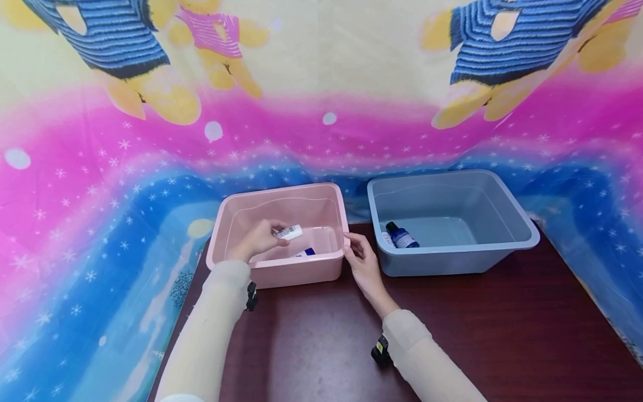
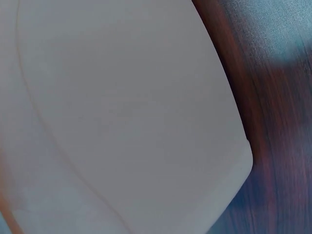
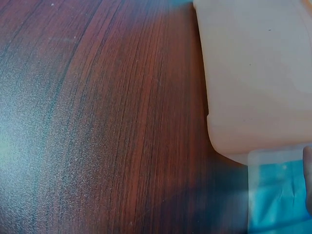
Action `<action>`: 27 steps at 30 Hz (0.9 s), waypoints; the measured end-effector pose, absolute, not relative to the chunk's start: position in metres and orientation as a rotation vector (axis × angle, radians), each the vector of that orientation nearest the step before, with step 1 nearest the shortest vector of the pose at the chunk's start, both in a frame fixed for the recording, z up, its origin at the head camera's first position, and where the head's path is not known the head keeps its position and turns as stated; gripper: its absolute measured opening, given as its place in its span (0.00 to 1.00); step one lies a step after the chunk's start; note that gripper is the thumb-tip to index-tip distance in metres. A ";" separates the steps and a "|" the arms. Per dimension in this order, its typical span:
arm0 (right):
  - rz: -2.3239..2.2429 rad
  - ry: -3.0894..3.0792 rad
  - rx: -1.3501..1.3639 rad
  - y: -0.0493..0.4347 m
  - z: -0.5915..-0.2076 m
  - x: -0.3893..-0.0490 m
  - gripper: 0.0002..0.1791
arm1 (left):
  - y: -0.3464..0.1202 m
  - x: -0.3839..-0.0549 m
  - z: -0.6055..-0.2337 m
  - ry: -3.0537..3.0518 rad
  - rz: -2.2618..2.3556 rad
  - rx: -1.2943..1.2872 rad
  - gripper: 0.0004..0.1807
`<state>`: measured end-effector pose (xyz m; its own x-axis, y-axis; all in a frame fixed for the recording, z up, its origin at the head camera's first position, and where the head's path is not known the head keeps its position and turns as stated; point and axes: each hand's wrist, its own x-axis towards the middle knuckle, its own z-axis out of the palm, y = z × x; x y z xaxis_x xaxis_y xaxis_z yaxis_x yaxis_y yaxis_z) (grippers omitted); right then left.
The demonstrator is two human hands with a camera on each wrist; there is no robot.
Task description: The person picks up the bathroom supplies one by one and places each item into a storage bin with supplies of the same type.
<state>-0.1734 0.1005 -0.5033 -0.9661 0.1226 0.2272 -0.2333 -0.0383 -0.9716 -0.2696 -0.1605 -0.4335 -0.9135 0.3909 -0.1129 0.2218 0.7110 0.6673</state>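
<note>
Inside the pink basin (image 1: pixel 296 276), my left hand (image 1: pixel 259 239) grips a small white bottle (image 1: pixel 289 232) with dark print on its label. Below it in the basin lies a dark blue and white item (image 1: pixel 305 253), partly hidden by the front wall. My right hand (image 1: pixel 363 262) holds the basin's right rim between thumb and fingers. In the left wrist view the basin wall (image 2: pixel 136 107) fills most of the picture and the hand is out of sight. The right wrist view shows the basin's outer side (image 3: pixel 258 73) and a sliver of a finger (image 3: pixel 308 180) at the edge.
A grey-blue basin (image 1: pixel 452 247) stands to the right, holding a dark blue bottle (image 1: pixel 402 236) and a whitish item (image 1: pixel 387 239) beside it. Both basins sit on a dark wooden table (image 1: pixel 321 346). A patterned cloth (image 1: pixel 321 111) hangs behind and at the sides.
</note>
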 end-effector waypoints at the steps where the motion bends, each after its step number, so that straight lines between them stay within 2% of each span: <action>1: 2.099 -1.988 0.121 0.100 -0.503 -0.173 0.18 | -0.160 -0.270 -0.434 2.669 1.005 0.492 0.23; 7: 2.098 -1.987 0.127 0.100 -0.503 -0.172 0.19 | -0.160 -0.272 -0.433 2.701 1.057 0.603 0.16; 18: 2.069 -2.035 0.123 0.101 -0.502 -0.173 0.18 | -0.165 -0.267 -0.432 2.681 1.068 0.504 0.17; 24: 2.112 -2.041 0.112 0.100 -0.481 -0.162 0.19 | -0.169 -0.264 -0.429 2.691 1.067 0.506 0.17; 27: 2.129 -2.042 0.082 0.099 -0.486 -0.164 0.20 | -0.171 -0.261 -0.426 2.704 1.068 0.468 0.18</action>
